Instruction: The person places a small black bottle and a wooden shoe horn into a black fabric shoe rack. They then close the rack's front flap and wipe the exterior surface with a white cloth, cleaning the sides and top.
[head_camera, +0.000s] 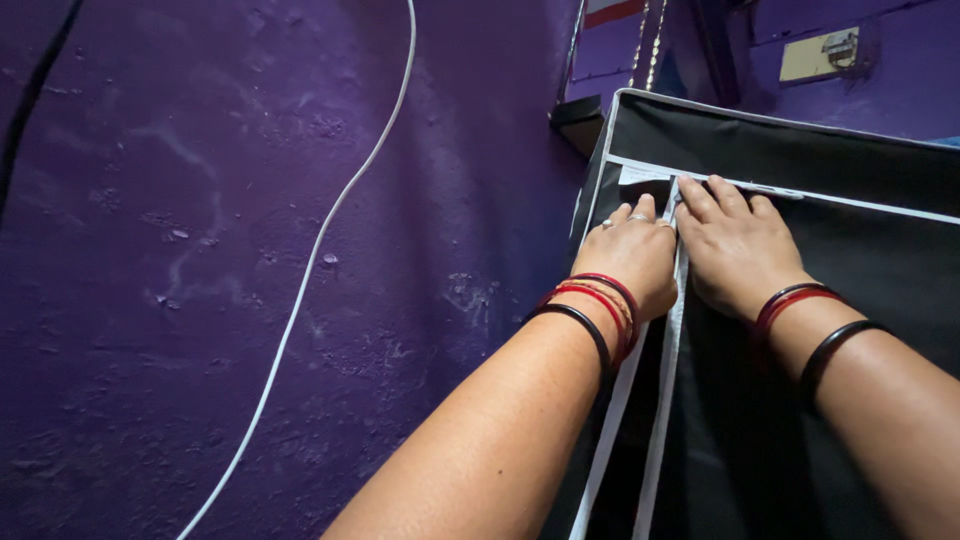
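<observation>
Fabric wardrobe cover (800, 300), black with white piping, stands against the purple wall (200, 250). It looks thin, limp and light. My left hand (632, 255) and right hand (735, 250) press flat, unclenched, either side of the white seam (668, 350), possibly a zip, the best hold.

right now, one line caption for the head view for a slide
Left hand and right hand press side by side on the white-edged seam of a black fabric cabinet beside a purple wall.

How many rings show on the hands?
2, both on the left hand: one ring on an outer finger, another ring beside it. None shows on the right hand; its fingertips are partly hidden.
</observation>
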